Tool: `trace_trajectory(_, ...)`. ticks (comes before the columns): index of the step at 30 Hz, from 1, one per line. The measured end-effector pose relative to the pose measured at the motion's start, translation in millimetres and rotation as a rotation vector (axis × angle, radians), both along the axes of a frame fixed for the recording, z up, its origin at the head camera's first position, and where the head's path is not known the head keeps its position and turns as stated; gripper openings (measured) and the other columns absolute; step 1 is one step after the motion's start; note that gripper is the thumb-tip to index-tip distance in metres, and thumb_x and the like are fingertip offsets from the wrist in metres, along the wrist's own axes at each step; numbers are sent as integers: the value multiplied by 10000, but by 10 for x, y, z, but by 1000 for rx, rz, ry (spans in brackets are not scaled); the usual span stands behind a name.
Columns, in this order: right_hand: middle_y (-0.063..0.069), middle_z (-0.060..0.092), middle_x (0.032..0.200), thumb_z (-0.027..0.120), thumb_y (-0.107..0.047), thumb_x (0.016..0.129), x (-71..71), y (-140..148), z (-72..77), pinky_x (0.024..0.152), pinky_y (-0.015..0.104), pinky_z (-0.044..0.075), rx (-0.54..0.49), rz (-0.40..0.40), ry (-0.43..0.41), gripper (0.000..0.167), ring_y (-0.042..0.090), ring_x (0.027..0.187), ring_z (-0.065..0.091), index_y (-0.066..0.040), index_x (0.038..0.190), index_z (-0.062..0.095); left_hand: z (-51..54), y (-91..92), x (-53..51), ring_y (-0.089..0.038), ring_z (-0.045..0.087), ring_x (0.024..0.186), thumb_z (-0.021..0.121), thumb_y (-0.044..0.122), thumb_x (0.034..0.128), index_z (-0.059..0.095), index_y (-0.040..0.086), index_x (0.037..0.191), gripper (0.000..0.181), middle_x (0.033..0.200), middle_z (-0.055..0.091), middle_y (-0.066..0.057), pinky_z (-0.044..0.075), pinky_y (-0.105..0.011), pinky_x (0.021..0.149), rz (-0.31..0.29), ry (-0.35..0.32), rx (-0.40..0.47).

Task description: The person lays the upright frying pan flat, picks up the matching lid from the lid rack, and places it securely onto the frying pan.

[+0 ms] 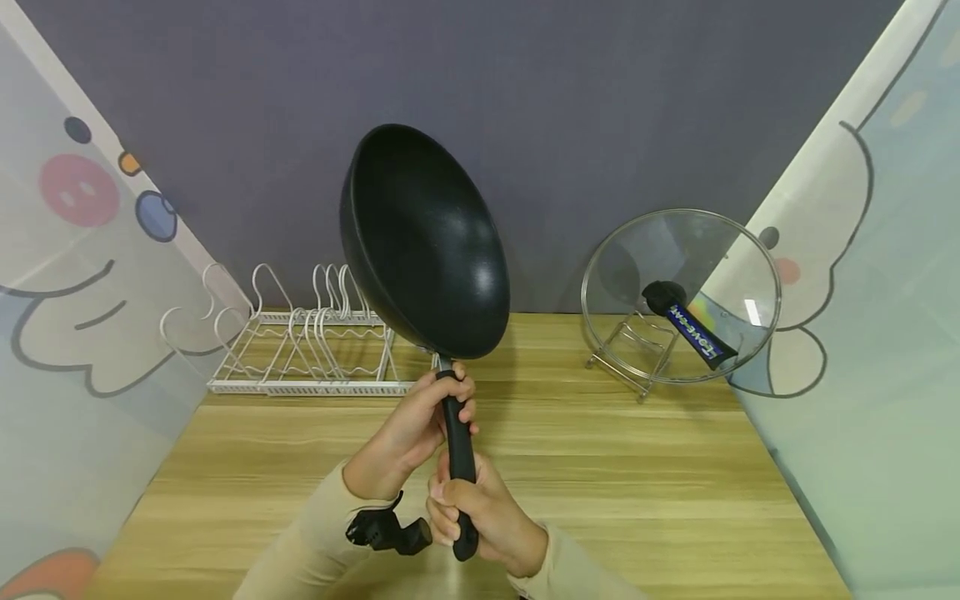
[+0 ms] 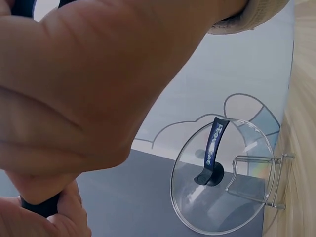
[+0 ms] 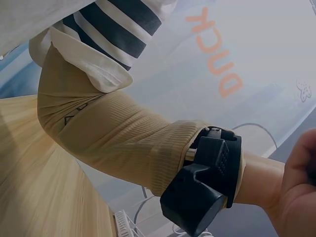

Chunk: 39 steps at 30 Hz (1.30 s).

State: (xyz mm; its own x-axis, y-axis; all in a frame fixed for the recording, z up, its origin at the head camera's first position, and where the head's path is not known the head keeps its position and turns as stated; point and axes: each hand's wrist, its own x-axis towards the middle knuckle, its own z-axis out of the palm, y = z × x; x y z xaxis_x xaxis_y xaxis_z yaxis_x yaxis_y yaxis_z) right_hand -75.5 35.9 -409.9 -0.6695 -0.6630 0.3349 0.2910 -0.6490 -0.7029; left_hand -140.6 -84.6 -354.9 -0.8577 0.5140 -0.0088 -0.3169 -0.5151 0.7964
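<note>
A deep black wok point(image 1: 431, 250) is held up above the table, tilted, its dark inside facing me and its rim pointing up and back. My left hand point(image 1: 408, 429) grips the black handle point(image 1: 459, 442) just below the pan. Lower down, my right hand point(image 1: 487, 508) wraps the same handle, whose end sticks out beneath the fingers. The left wrist view is largely filled by a hand point(image 2: 84, 89) close to the lens, with bits of black handle showing. In the right wrist view only part of my left hand point(image 3: 298, 192) appears at the right edge.
Behind the wok at left stands a white wire rack point(image 1: 307, 387) with upright loops. At right, a glass lid point(image 1: 622, 275) with a black handle leans upright in a small metal stand point(image 1: 637, 379). Printed cartoon panels point(image 1: 862, 433) flank the wooden table point(image 1: 637, 492); a grey wall closes the back.
</note>
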Motion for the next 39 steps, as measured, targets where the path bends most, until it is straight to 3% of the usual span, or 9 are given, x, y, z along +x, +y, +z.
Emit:
trace_trajectory(8,-119,475,618,352,52,864,10,72,35,460,167,398,68,-41,-50,257,-6,480,463,-177,850,468,-20,47,-7,-73,501,592,355,11,958,412,128,915,138,723,436,39,517,-261,623,-18,-30,55)
trace_trajectory(16,-113,480,576,436,38,855,51,125,88,447,166,409,205,-142,-96,182,-4,445,469,-142,828,440,-71,110,-28,-56,509,588,321,3,952,439,149,890,198,731,438,41,528,-253,624,-46,-47,96)
trace_trajectory(30,-117,502,541,455,40,854,93,185,109,438,174,417,305,-222,-64,177,-4,424,491,-124,789,468,-121,187,-30,-74,486,578,247,4,935,424,141,890,229,714,432,37,513,-266,640,-114,-94,207)
trace_trajectory(39,-99,488,532,484,32,842,134,233,150,445,192,415,409,-260,-108,142,15,415,492,-93,776,470,-144,244,-24,-74,448,559,214,10,917,402,141,871,233,690,412,41,483,-241,622,-159,-146,284)
